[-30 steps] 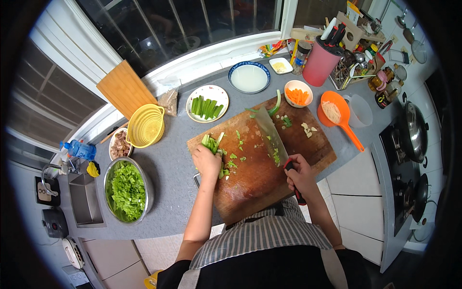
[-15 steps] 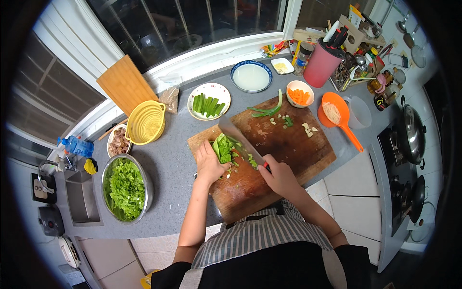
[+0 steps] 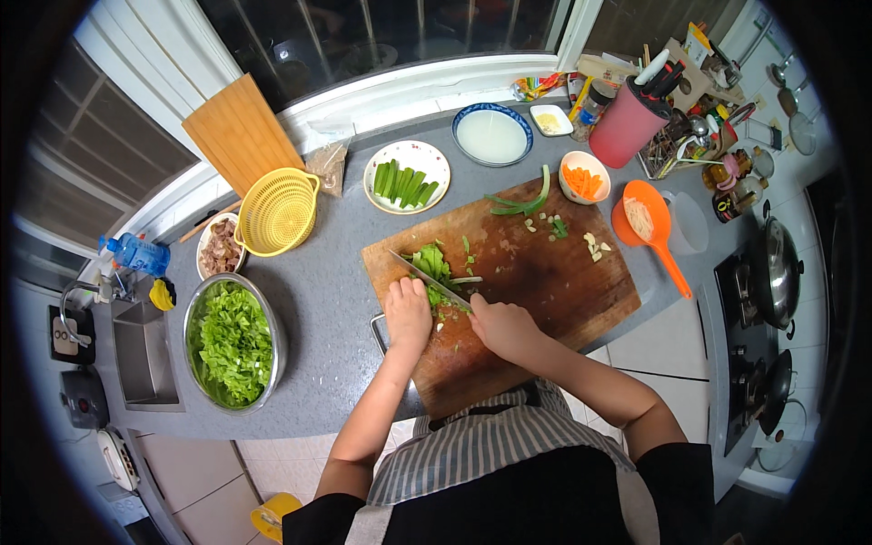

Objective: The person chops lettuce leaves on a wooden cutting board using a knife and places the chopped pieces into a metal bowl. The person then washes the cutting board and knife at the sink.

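My right hand [image 3: 509,329] grips a kitchen knife [image 3: 434,282] whose blade slants up to the left across the wooden chopping board [image 3: 536,313]. Cut leafy greens [image 3: 431,261] lie along the far side of the blade. My left hand [image 3: 408,316] rests at the board's left part, on the near side of the blade and close against it. Its fingers are bent and together; whatever is under them is hidden. Small green scraps dot the board. At its far right lie a scallion piece [image 3: 522,202] and garlic pieces [image 3: 596,246].
A steel bowl of chopped greens [image 3: 279,350], a yellow colander [image 3: 277,213] and a plate of meat [image 3: 220,247] stand left. Behind the board are a plate of green strips [image 3: 407,182], a blue-rimmed bowl [image 3: 493,134] and a carrot bowl [image 3: 584,177]. An orange strainer [image 3: 647,211] sits right, near the stove [image 3: 747,363].
My left hand has come off the greens to the near side of the knife. The blade has moved left and nearer, and the greens now lie spread beyond it. The view has shifted slightly.
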Tool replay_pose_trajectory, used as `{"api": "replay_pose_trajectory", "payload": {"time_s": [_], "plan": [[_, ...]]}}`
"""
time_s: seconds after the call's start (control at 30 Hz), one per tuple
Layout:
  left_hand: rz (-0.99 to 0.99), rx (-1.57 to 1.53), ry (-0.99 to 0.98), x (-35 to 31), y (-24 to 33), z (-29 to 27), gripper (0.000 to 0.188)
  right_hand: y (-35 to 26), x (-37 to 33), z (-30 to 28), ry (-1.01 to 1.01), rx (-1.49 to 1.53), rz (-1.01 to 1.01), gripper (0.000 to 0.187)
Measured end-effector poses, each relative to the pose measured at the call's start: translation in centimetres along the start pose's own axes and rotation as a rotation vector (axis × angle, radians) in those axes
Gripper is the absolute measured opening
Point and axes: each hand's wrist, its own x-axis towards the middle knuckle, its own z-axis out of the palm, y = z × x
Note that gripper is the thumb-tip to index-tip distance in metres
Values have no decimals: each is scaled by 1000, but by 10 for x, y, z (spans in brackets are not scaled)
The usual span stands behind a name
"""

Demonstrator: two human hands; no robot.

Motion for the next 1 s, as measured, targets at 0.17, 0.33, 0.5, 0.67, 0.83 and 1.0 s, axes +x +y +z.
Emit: {"api": "replay_pose_trajectory", "payload": {"time_s": [0.17,0.33,0.5,0.67,0.83,1.0], "plan": [[-2,-29,-45,-2,-4,-5,14,-2,4,25,41,55,22,19],[-197,-19,52,2,-14,-59,26,16,6,23,95,252,6,20],[-264,-313,163,51,-34,-50,30,15,-17,-26,236,614,87,26],[-285,-345,-62,78,-2,-18,45,34,-40,-52,369,668,152,25],[-121,-343,-219,52,31,-15,91,47,-55,-47,403,687,219,27],[51,-271,-261,34,36,-26,106,50,-58,-36,417,679,209,26]]}}
